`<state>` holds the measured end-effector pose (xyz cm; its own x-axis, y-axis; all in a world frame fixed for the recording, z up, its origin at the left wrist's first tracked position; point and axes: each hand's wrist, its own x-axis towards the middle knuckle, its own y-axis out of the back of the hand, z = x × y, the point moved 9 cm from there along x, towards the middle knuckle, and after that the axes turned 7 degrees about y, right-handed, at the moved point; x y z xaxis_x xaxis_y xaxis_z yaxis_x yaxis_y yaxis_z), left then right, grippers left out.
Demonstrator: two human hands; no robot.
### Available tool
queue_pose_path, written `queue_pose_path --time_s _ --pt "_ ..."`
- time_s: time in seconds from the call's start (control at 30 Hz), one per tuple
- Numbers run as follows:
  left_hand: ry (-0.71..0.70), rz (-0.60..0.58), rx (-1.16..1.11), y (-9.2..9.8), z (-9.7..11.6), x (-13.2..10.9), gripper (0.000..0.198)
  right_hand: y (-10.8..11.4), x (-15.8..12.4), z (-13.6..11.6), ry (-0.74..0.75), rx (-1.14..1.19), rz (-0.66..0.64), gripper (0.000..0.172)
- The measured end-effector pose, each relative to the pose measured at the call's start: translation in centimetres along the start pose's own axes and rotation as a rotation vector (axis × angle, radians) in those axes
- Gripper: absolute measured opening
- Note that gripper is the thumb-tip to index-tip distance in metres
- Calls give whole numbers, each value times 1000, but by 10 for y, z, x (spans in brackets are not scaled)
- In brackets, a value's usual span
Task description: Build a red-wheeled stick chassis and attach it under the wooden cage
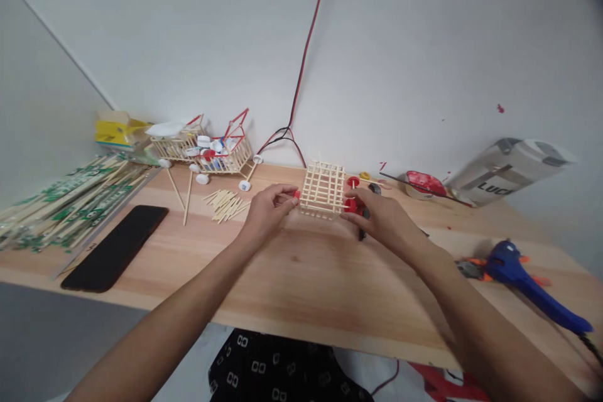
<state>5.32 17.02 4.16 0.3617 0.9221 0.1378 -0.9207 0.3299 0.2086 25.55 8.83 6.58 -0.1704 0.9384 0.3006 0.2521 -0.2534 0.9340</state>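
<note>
A small cart of glued wooden sticks [323, 187] stands near the middle of the table, its grid side facing up. My left hand [272, 206] pinches a red bottle cap [296, 195] at the cart's left side between thumb and fingers. On the right side, my right hand [377, 213] has its thumb and fingers around another red bottle cap [349, 205], which they partly cover. A further red cap [353, 182] sits just behind that one. Dark objects behind my right fingers are mostly hidden.
Two stick carts [221, 154] with white cap wheels stand at back left, near a pile of short sticks [225, 205]. A phone [115, 248] and packaged chopsticks [70, 201] lie left. A blue glue gun [513, 270] and a silver pouch [504, 173] are right.
</note>
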Motion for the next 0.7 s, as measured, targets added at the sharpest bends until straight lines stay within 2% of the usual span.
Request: queue_pose_path --time_s 0.2,0.47,0.7 --pt "-15 9 14 1 -1 -1 33 -3 -6 4 -18 52 57 40" --pt "-30 1 23 -1 1 -3 37 -6 -8 4 -62 68 72 42" --pt "-26 7 -3 0 -1 -3 33 -7 -9 2 -62 80 90 46"
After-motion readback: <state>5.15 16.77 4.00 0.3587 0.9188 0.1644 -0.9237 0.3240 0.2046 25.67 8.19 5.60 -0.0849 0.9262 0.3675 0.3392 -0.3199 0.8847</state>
